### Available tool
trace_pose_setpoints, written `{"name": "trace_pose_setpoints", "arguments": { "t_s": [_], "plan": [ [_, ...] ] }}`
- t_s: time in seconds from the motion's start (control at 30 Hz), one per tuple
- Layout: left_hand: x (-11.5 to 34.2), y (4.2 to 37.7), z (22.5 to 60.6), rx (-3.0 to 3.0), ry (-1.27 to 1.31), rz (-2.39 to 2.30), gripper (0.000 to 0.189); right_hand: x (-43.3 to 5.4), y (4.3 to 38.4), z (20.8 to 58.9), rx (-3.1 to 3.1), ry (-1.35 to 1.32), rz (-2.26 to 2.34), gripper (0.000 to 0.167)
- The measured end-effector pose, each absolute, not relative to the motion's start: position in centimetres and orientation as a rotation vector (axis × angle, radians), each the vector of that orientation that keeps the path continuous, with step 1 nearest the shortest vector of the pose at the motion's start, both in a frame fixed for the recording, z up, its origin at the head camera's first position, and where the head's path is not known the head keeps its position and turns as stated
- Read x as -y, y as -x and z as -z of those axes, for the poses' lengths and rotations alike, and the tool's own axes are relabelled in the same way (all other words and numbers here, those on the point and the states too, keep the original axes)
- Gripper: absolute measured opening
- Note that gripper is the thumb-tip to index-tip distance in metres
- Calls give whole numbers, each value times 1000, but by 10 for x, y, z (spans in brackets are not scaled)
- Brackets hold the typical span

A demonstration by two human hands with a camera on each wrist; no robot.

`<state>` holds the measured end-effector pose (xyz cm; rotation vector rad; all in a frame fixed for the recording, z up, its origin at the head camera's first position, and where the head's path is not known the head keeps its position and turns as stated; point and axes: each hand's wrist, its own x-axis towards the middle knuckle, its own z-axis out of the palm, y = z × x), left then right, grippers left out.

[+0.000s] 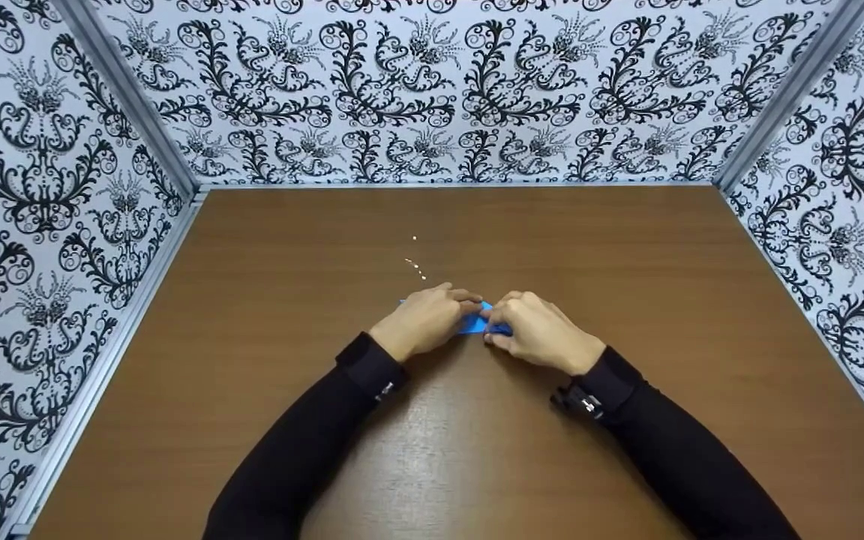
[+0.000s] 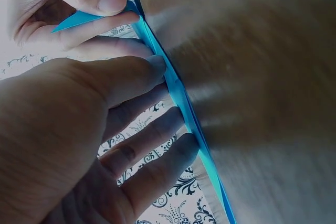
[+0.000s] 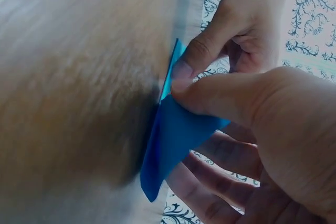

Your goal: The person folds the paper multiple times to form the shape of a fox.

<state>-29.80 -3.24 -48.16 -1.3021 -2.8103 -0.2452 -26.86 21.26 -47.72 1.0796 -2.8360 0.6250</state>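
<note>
A folded sheet of blue paper [image 1: 471, 326] lies on the table, partly hidden under both hands. My left hand [image 1: 430, 316] holds its left part; in the left wrist view the thumb [image 2: 155, 66] and fingertips [image 2: 185, 142] meet the long, thin edge of the paper [image 2: 181, 98]. At the right end my right hand [image 1: 541, 330] pinches the paper between thumb and fingers. The right wrist view shows a pointed flap [image 3: 186, 124] standing up under the right thumb [image 3: 210, 93], with the left thumb [image 3: 184, 72] close beside it.
The brown wooden table [image 1: 297, 247] runs back to a patterned wall [image 1: 432, 82], with grey metal frame bars [image 1: 121, 86] at the corners. A few small white specks [image 1: 417, 267] show just beyond the left hand. Each wrist wears a black band [image 1: 372, 367].
</note>
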Motion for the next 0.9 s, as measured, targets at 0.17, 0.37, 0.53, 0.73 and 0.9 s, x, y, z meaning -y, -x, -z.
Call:
{"name": "trace_pose_setpoints", "arguments": {
  "t_s": [0.17,0.37,0.53,0.73,0.9],
  "plan": [
    [31,299,481,2828,1296,247,38,-219,273,464,2845,-1197,-726,24],
    [31,299,483,2824,1292,281,38,-239,283,450,2917,-997,-997,28],
    [31,299,484,2823,1299,338,38,-248,293,461,3001,-722,-1066,20],
    [31,300,486,2820,1302,337,37,-247,302,477,3042,-633,-1064,10],
    [31,301,486,2817,1321,282,37,-246,304,483,3034,-610,-1068,5]
  ]
}}
